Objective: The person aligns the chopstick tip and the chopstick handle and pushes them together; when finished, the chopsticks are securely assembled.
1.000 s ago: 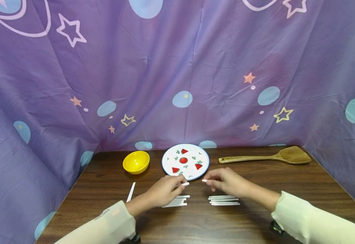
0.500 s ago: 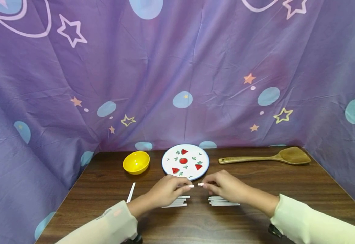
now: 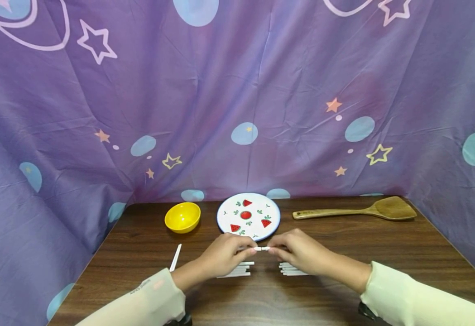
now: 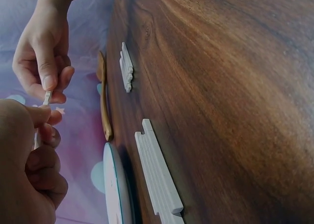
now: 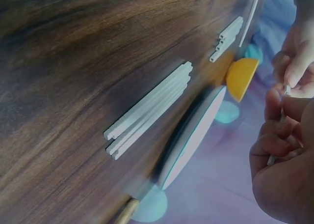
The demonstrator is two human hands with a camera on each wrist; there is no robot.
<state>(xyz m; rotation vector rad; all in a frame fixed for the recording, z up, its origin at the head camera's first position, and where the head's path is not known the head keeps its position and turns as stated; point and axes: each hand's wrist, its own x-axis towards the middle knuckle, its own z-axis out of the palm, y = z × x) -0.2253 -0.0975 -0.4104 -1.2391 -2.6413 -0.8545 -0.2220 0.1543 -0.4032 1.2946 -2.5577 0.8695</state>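
My left hand (image 3: pixel 224 254) pinches a short white stick (image 3: pixel 257 249) between thumb and fingers, above the table. Opposite it, my right hand (image 3: pixel 302 253) pinches another white stick (image 3: pixel 266 248). The two stick ends meet nearly in line, with a small dark spot at the join; whether they are joined I cannot tell. Most of each held stick is hidden in the fingers. Below the left hand lies a row of several white sticks (image 4: pixel 156 165). A second bundle of white sticks (image 5: pixel 149 111) lies below the right hand, partly covered by it in the head view.
A white plate with red fruit prints (image 3: pixel 248 203) stands just behind the hands. The yellow bowl (image 3: pixel 182 218) is at back left, and a wooden spatula (image 3: pixel 353 211) at back right. One slim pair of white sticks (image 3: pixel 175 256) lies left. A purple curtain (image 3: pixel 204 113) hangs behind the table.
Both hands have come together in the middle, the right hand moving left and the left hand slightly right. The gap between the two held stick ends has closed.
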